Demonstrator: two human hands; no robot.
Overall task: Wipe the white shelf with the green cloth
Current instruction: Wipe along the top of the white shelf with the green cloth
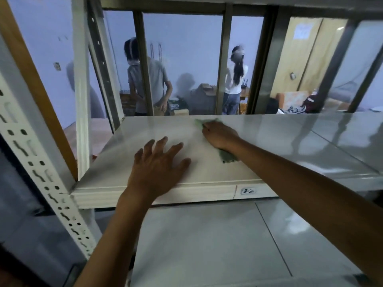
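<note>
Mid-wipe: my right hand (220,135) presses the green cloth (228,156) onto the white shelf (128,150) near its back edge, fingers probably bunched on it; view's blurry. My left hand (158,162) lies flat, fingers spread, bracing at the front. Next: drag cloth fwd w/ steady pressure.

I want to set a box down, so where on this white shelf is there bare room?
The white shelf is bare at its back-left corner, between the upright post and the green cloth. The surface right of the right hand is also bare. The front middle is crowded by the left hand.
</note>
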